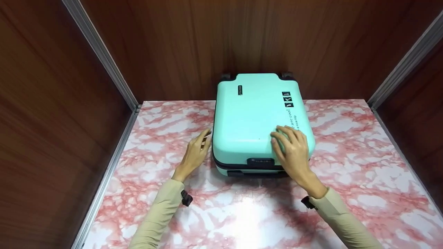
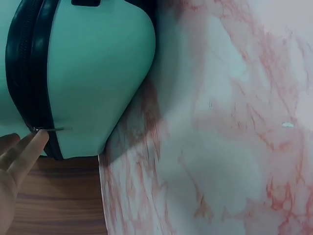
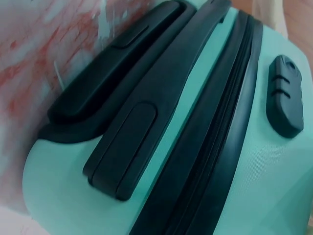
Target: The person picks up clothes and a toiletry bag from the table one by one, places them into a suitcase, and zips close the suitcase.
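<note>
Creased khaki sleeves (image 1: 157,215), small black wrist devices (image 1: 187,198), bare left hand (image 1: 194,152), bare right hand (image 1: 293,148)

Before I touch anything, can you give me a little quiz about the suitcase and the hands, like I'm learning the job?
1. Pick one: which of the hands rests on top of the suitcase?
A) the left
B) the right
C) neither

2. True or false: the suitcase stands upright on its wheels.

3. Fill in the blank: at the suitcase's side, the left hand has its fingers at the small metal zip ____.

Key:
1. B, the right hand.
2. False; it lies flat on the red-and-white marbled surface.
3. Pull.
</note>
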Demonstrator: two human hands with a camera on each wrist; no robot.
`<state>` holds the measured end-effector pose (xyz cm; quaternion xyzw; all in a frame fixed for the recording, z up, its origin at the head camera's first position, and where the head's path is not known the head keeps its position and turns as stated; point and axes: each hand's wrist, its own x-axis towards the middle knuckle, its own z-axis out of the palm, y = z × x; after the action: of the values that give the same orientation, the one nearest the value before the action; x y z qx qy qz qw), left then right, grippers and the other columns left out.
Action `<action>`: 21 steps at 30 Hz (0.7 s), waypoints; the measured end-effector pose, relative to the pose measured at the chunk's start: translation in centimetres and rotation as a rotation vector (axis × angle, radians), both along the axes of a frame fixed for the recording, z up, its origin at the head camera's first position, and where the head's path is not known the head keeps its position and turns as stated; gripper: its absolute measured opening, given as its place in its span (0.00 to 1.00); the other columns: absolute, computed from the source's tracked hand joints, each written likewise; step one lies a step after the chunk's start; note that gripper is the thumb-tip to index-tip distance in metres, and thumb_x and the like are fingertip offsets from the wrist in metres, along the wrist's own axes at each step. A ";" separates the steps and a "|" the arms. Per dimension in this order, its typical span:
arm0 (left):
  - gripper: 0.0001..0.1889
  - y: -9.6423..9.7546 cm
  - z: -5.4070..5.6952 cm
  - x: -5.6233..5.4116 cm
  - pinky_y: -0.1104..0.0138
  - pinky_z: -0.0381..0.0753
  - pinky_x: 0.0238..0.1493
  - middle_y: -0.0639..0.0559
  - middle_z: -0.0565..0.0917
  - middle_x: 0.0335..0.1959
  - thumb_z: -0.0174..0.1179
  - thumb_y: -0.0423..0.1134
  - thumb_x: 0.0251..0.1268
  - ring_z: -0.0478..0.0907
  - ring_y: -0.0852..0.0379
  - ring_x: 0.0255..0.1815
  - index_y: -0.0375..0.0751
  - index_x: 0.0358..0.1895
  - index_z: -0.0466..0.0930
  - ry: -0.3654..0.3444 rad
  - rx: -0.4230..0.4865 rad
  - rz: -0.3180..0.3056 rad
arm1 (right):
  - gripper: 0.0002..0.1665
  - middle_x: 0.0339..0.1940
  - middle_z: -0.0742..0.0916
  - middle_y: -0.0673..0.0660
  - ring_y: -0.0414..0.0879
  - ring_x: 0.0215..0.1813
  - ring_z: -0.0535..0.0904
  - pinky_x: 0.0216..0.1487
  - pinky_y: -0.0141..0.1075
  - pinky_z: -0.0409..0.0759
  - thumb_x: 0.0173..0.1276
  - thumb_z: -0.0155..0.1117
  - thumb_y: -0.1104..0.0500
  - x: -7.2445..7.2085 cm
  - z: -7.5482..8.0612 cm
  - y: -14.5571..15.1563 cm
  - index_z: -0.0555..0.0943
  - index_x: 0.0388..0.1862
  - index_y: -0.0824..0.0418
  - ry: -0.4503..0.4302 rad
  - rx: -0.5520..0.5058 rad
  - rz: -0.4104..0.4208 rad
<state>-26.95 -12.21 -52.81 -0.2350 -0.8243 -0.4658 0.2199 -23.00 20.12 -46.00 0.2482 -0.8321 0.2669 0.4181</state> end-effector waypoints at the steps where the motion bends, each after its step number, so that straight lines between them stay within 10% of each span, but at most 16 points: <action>1: 0.21 0.1 0.0 0.1 0.63 0.83 0.46 0.39 0.79 0.61 0.48 0.36 0.79 0.83 0.45 0.52 0.35 0.70 0.69 -0.003 -0.005 -0.015 | 0.11 0.53 0.85 0.63 0.62 0.58 0.76 0.62 0.57 0.67 0.68 0.63 0.59 0.0 0.1 0.3 0.86 0.44 0.63 -0.007 -0.015 -0.015; 16: 0.25 0.6 0.2 0.8 0.60 0.60 0.71 0.53 0.59 0.77 0.36 0.47 0.84 0.58 0.55 0.75 0.53 0.79 0.54 -0.029 -0.062 -0.147 | 0.29 0.68 0.67 0.79 0.74 0.68 0.62 0.60 0.70 0.63 0.73 0.56 0.52 -0.7 1.4 3.7 0.74 0.66 0.69 -0.408 -0.071 -0.203; 21: 0.25 0.8 0.2 0.8 0.58 0.61 0.71 0.47 0.59 0.76 0.35 0.47 0.84 0.58 0.51 0.75 0.49 0.79 0.55 0.011 -0.041 -0.183 | 0.30 0.66 0.70 0.79 0.75 0.65 0.66 0.54 0.71 0.67 0.70 0.56 0.52 -1.1 1.1 3.6 0.75 0.65 0.68 -0.379 -0.094 -0.244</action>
<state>-26.13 -11.36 -52.66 -0.3163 -0.8074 -0.4659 0.1760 -24.09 23.68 -44.87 0.0714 -0.9062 0.2948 0.2945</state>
